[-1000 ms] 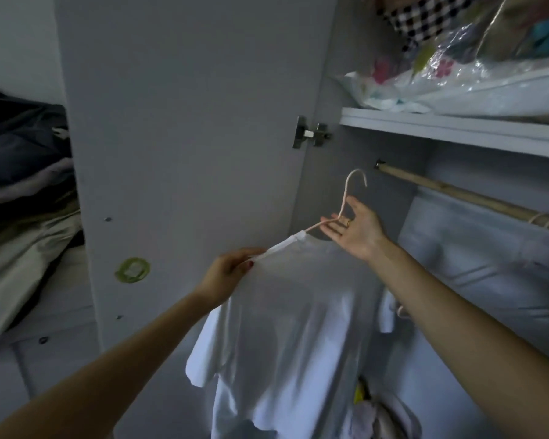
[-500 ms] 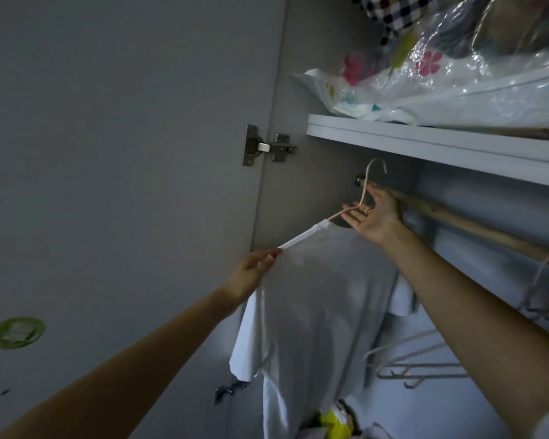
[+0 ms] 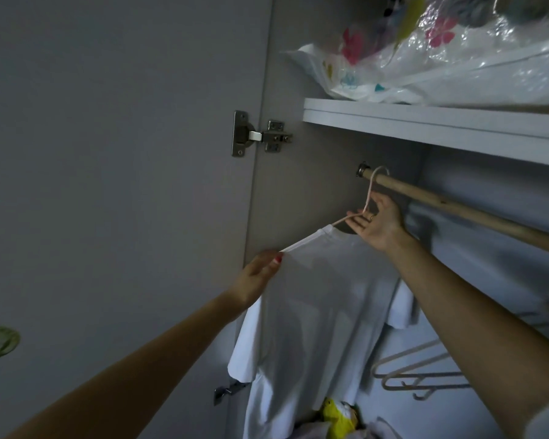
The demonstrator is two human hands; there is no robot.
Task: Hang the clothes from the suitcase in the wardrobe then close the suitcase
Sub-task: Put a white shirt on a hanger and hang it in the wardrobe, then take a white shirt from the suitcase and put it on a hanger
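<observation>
A white T-shirt [image 3: 317,299] hangs on a pale pink hanger [image 3: 369,194]. The hanger's hook lies over the left end of the wooden rail [image 3: 457,207] inside the wardrobe. My right hand [image 3: 377,221] holds the hanger at its neck, just under the hook, palm up with the fingers spread. My left hand [image 3: 260,274] pinches the shirt's left shoulder seam over the hanger's arm. The suitcase is out of view.
The open wardrobe door [image 3: 108,185] with its metal hinge [image 3: 257,134] stands at the left. A white shelf [image 3: 425,125] above the rail carries plastic-bagged bedding [image 3: 441,55]. Empty hangers [image 3: 422,372] hang lower right. Yellow and pale clothes [image 3: 339,416] lie at the bottom.
Both hands lifted the hanger with the shirt up and to the right. Its hook went from below the rail's end to over the rail. The view tilted further up.
</observation>
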